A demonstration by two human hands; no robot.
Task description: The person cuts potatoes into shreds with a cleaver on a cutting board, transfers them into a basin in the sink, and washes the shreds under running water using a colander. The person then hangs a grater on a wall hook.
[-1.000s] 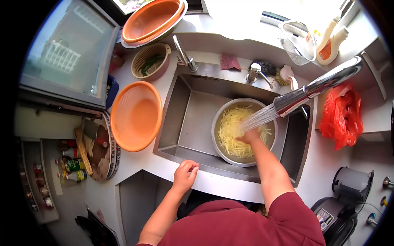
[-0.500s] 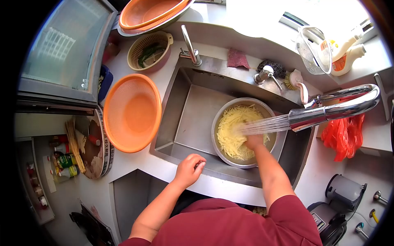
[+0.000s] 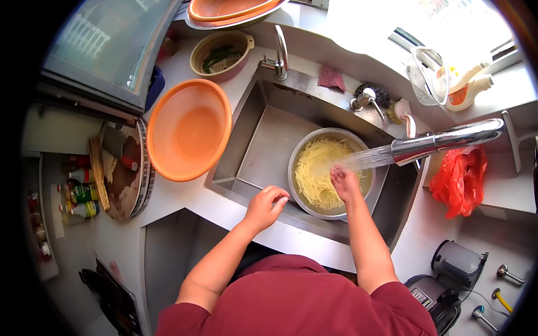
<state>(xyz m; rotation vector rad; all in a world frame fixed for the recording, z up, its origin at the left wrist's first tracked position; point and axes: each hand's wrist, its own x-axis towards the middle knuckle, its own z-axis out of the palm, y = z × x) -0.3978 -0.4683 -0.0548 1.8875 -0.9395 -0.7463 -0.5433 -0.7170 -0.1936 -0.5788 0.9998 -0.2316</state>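
Note:
A steel bowl [image 3: 303, 150] full of pale yellow potato shreds [image 3: 314, 171] stands in the steel sink [image 3: 263, 140]. Water sprays from the pull-out faucet head [image 3: 443, 143] onto the shreds. My right hand [image 3: 344, 182] is just above the shreds, under the spray, fingers loosely curled; I cannot tell whether it holds any. My left hand [image 3: 265, 208] rests on the sink's front edge with fingers bent and nothing in it.
An orange colander [image 3: 189, 129] lies on the counter left of the sink. A beige basket [image 3: 219, 53] with greens, a second tap [image 3: 280, 53], a pink cloth [image 3: 331, 77], scrubbers [image 3: 372, 92], soap bottles [image 3: 468, 89] and a red plastic bag [image 3: 462, 179] surround it. A round chopping board [image 3: 126, 176] sits far left.
My right hand has lifted out of the shreds and moved slightly left under the spray. My left hand shifted a little right along the sink edge. The view has tilted.

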